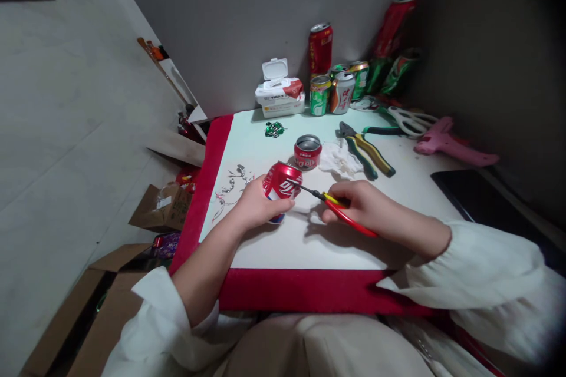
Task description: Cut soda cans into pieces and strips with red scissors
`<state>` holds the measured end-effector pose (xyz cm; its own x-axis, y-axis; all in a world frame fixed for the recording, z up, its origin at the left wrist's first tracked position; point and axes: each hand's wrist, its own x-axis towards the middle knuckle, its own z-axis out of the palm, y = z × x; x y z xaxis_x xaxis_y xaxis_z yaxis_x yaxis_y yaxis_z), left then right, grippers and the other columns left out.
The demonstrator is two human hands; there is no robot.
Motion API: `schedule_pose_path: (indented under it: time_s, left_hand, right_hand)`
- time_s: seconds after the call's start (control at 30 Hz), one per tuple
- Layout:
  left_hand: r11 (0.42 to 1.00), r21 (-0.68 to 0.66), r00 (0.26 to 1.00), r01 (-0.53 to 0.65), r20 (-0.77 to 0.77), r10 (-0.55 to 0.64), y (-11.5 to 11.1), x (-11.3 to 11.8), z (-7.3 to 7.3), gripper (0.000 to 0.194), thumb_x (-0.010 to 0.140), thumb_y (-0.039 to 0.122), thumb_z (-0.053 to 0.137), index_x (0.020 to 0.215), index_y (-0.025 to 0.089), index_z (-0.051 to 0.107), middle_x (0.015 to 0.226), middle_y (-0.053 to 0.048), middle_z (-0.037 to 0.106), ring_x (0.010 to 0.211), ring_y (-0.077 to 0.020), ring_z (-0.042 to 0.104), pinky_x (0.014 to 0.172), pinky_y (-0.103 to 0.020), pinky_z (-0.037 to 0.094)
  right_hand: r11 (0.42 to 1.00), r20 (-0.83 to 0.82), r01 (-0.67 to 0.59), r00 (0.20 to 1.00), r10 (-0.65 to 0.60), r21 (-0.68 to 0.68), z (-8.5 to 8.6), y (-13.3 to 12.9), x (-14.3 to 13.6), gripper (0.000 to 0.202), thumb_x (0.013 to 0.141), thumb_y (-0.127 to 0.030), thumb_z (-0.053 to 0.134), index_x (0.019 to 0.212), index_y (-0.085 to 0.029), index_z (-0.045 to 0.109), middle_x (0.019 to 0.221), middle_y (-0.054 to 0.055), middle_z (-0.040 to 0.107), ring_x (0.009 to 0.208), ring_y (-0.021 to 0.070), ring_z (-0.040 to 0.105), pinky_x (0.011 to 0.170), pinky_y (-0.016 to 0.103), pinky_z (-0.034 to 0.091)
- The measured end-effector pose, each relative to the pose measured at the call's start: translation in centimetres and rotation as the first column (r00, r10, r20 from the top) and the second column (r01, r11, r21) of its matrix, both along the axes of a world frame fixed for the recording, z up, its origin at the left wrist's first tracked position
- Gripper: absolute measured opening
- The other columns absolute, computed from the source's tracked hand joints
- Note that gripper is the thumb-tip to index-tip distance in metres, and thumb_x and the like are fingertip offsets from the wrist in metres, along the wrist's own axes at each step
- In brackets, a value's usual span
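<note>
Near the middle of the white table sheet, my left hand (260,205) is wrapped round a red soda can (283,179) that is tilted. My right hand (356,206) grips slim pliers or scissors (349,221) with red and yellow handles. The tool's thin dark tip meets the can's side; whether it pierces the metal I cannot tell. Just behind the can stands a short, cut red can (308,153) with an open top. A crumpled white tissue (339,159) lies to its right.
Yellow-green pliers (369,153), white-handled scissors (413,122), a pink glue gun (451,144) and a dark tablet (481,203) lie right. Several cans (321,95) and a wipes pack (280,97) stand behind. Green pieces (275,129) and metal scraps (227,186) lie left.
</note>
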<state>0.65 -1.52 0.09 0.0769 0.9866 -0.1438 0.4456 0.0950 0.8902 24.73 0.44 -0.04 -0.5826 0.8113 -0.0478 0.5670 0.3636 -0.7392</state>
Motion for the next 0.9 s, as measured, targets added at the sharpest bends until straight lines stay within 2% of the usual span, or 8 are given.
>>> schedule_pose_path:
  time_s: [0.1,0.27,0.4,0.57,0.77,0.9]
  left_hand:
    - [1.0,0.024,0.999,-0.008,-0.05,0.01,-0.08,0.34,-0.33,0.037,0.063,0.026,0.079,0.095,0.016,0.065,0.088,-0.005,0.073,0.081,-0.022,0.067,0.076,-0.034,0.05]
    - [0.998,0.049,0.996,-0.026,-0.083,0.03,-0.09,0.61,-0.73,0.043,0.063,0.027,0.08,0.102,0.016,0.065,0.095,-0.008,0.075,0.086,-0.0243,0.069,0.08,-0.038,0.052]
    - [0.998,0.06,0.994,-0.011,-0.106,0.018,-0.14,0.55,-0.77,0.046,0.064,0.028,0.08,0.104,0.015,0.063,0.1,-0.011,0.074,0.089,-0.0259,0.069,0.083,-0.041,0.051]
    - [0.996,0.078,0.987,-0.037,-0.151,0.049,-0.19,0.37,-0.85,0.048,0.062,0.03,0.082,0.104,0.017,0.063,0.1,-0.01,0.074,0.091,-0.0269,0.069,0.084,-0.041,0.051]
    - [0.996,0.071,0.985,-0.051,-0.159,0.062,-0.33,0.36,-0.8,0.049,0.063,0.032,0.082,0.106,0.017,0.063,0.099,-0.009,0.074,0.089,-0.0264,0.069,0.083,-0.04,0.051]
    - [0.992,0.106,0.982,-0.062,-0.17,0.08,-0.39,0.47,-0.96,0.049,0.063,0.033,0.083,0.106,0.018,0.063,0.097,-0.009,0.074,0.085,-0.0254,0.067,0.082,-0.039,0.05]
  right_hand:
    - [0.997,0.032,-0.005,0.999,0.007,-0.079,0.06,-0.23,-0.16,0.052,0.076,-0.069,0.064,0.067,-0.02,0.055,0.064,0.0,0.053,0.061,0.0144,0.043,0.056,0.029,0.031]
    - [1.0,0.042,0.0,0.999,0.001,-0.025,0.18,-0.18,-0.1,0.058,0.078,-0.075,0.061,0.062,-0.02,0.052,0.061,0.0,0.051,0.061,0.0147,0.041,0.055,0.03,0.029]
    - [1.0,0.053,-0.01,0.999,0.01,-0.008,0.2,0.12,0.28,0.062,0.078,-0.078,0.058,0.061,-0.019,0.056,0.06,0.002,0.053,0.061,0.0153,0.042,0.056,0.03,0.029]
    - [1.0,0.055,-0.013,0.998,0.012,0.011,-0.09,0.15,0.54,0.061,0.079,-0.075,0.061,0.06,-0.017,0.061,0.058,0.003,0.055,0.06,0.0151,0.043,0.055,0.03,0.031]
    - [0.996,0.079,-0.012,0.997,0.019,-0.084,0.26,-0.13,0.17,0.057,0.073,-0.075,0.065,0.064,-0.019,0.056,0.061,-0.001,0.051,0.06,0.0141,0.041,0.054,0.029,0.03]
    - [0.999,0.101,-0.005,0.995,0.01,-0.054,0.49,-0.22,0.08,0.054,0.074,-0.072,0.068,0.067,-0.02,0.055,0.063,-0.001,0.052,0.06,0.0146,0.041,0.055,0.03,0.03]
